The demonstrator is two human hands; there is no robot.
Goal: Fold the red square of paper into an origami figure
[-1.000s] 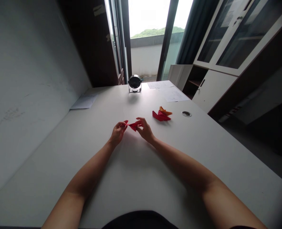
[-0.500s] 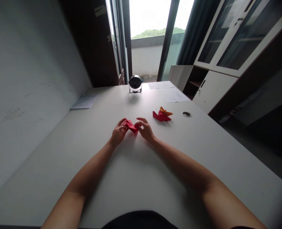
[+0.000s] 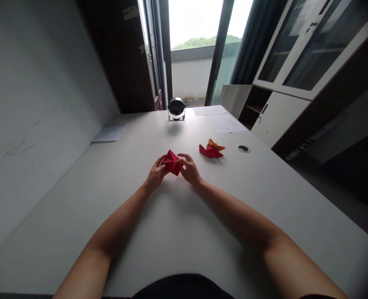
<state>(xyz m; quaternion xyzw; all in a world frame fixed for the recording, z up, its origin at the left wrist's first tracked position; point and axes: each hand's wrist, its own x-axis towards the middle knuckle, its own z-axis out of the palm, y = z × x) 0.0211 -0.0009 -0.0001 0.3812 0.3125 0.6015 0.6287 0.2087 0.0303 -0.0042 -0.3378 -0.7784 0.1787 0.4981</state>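
A folded red paper piece is held up just above the white table, near its middle. My left hand pinches its left side and my right hand pinches its right side, fingers curled on the paper. The paper stands tilted with a point sticking upward. To the right, apart from my hands, a finished red folded paper lies on the table with an orange folded paper against its far side.
A small round black and silver device stands at the table's far edge. Paper sheets lie far right, another sheet far left. A cable hole sits right of the folded papers. A wall runs along the left, cabinets on the right.
The red paper was flat and thin between my fingers; it has been turned and opened upward, now showing a broad face with a raised point. My hands have drawn closer together.
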